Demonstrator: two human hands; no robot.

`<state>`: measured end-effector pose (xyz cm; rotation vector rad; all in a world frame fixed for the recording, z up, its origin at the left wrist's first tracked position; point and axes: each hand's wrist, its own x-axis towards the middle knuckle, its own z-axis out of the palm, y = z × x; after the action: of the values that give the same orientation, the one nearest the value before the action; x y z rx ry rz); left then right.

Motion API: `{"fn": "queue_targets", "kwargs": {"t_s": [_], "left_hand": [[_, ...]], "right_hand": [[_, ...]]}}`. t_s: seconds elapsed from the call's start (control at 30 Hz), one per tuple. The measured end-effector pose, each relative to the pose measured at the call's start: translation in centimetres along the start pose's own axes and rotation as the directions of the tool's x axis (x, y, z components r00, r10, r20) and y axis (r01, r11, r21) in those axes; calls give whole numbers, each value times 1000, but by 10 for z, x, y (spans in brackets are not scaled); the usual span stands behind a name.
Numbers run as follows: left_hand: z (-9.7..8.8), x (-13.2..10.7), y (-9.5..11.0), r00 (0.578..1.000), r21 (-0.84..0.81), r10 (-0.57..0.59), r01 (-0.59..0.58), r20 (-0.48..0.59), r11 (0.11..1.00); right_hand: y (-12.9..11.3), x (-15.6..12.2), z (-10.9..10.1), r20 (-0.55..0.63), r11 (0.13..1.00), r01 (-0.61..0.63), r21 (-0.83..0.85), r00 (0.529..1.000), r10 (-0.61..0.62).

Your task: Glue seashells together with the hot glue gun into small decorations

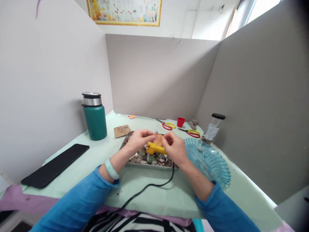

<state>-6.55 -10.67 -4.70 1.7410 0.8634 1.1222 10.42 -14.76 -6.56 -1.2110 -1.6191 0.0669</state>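
Observation:
A flat, rounded orange piece (158,140) is held up between both hands above the tray; I cannot make out its material. My left hand (142,139) pinches its left edge with thumb and fingertips. On the opposite edge, my right hand (175,149) has its thumb and fingers closed. Just below is a yellow hot glue gun (155,148), its nozzle to the left and its handle partly hidden by my right hand. Shells and small stones (145,158) fill the metal tray (149,166) underneath. A black cord runs from the gun toward my lap.
At left stand a green bottle (95,120) and a black flat case (56,164). Behind lie a brown card (122,131), two scissors (166,125), a red cup (181,122) and a small orange piece (131,116). A blue glass plate (217,164) and clear jar (213,127) are at right.

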Motion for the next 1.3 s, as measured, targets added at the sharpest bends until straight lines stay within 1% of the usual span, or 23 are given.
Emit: {"fn": "queue_targets", "kwargs": {"t_s": [0.17, 0.33, 0.47, 0.6, 0.7, 0.8, 0.87, 0.93, 1.13, 1.2, 1.3], "left_hand": [[-1, 0, 0, 1000, 30, 30, -30, -2, 999], [-1, 0, 1, 1000, 31, 18, -18, -10, 999], [1, -1, 3, 1000, -11, 6, -6, -3, 1000], [2, -1, 4, 999, -74, 36, -35, 2, 997], [3, -2, 4, 994, -19, 98, -99, -38, 995], [3, -4, 5, 977, 137, 198, -186, -80, 973], [4, -5, 6, 962, 228, 261, -237, -79, 944], [4, -7, 7, 948, 285, 311, -281, -65, 916], [4, -9, 8, 905, 318, 425, -397, -20, 861], [4, -9, 7, 892, 317, 452, -425, -15, 848], [4, -9, 6, 891, 305, 454, -426, -21, 852]], "right_hand": [[0, 0, 0, 6, 1000, 9, 9, 1000, -9], [-3, -1, 0, 4, 1000, 14, 12, 1000, -14], [-4, 0, -1, -12, 999, -6, 34, 1000, 7], [-2, 1, 0, -30, 998, -8, 66, 999, 10], [0, 0, 1, -13, 998, 15, 64, 1000, -14], [3, 0, 2, 21, 998, 37, 52, 999, -38], [4, 0, 2, 29, 997, 59, 41, 998, -61], [4, 0, 2, 26, 996, 83, 23, 996, -84], [4, 1, 0, 38, 995, 97, 8, 995, -97], [4, 0, 0, 52, 993, 121, 5, 991, -121], [4, 0, 0, 52, 986, 165, 9, 985, -165]]}}
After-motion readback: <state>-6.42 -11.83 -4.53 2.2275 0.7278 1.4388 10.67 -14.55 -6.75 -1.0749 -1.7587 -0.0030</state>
